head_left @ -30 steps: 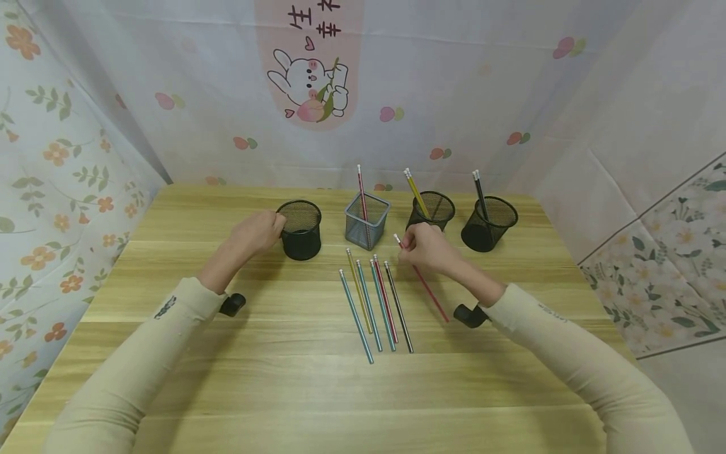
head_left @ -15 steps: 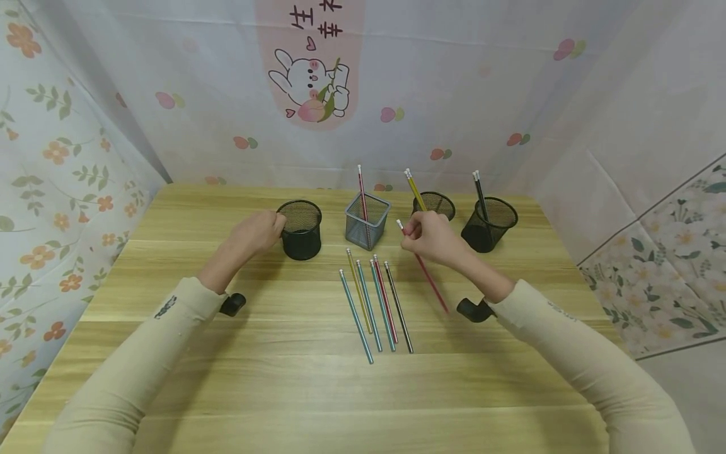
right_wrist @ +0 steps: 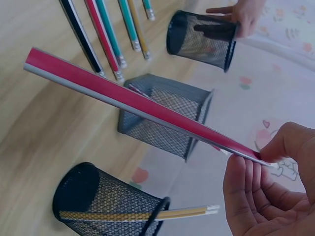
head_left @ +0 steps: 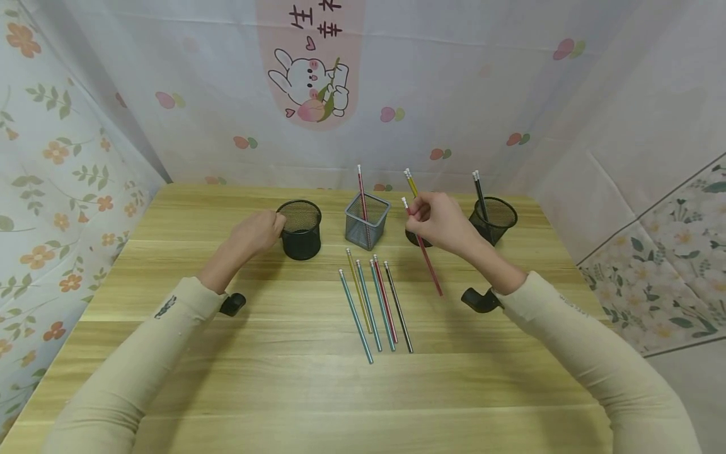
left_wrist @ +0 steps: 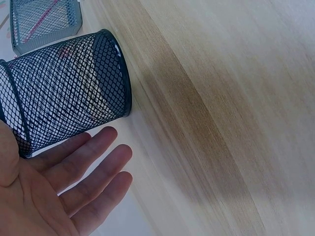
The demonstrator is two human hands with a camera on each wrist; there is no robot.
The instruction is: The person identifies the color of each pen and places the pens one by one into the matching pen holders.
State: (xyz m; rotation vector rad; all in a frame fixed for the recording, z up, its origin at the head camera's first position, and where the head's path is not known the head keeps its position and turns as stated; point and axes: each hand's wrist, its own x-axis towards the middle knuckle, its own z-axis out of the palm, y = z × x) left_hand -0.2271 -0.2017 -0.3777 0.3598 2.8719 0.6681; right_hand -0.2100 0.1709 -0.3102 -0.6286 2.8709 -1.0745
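Observation:
My right hand (head_left: 439, 224) pinches a red pencil (head_left: 429, 265) near its eraser end between thumb and fingertips. The pencil slants down toward me, raised off the table in the right wrist view. My left hand (head_left: 255, 233) holds the rim of a round black mesh pen cup (head_left: 302, 243) at its left side; the other fingers (left_wrist: 101, 169) lie loosely extended beside the wall. No pencils show in that cup. Right of it stands a square grey mesh pen holder (head_left: 363, 234) with one red pencil (head_left: 362, 189) inside. My right hand partly hides a black cup (right_wrist: 110, 196) holding yellow pencils (right_wrist: 187, 212).
Several blue, yellow, red and black pencils (head_left: 404, 309) lie side by side on the wooden table (head_left: 283, 391). At the far right, another black mesh cup (head_left: 499, 217) holds black pencils (head_left: 478, 186). A printed cloth (head_left: 454, 82) hangs behind the table.
My right hand has lifted the red pencil off the table and moved it up, away from me and slightly right. The left hand and its cup have stayed in place.

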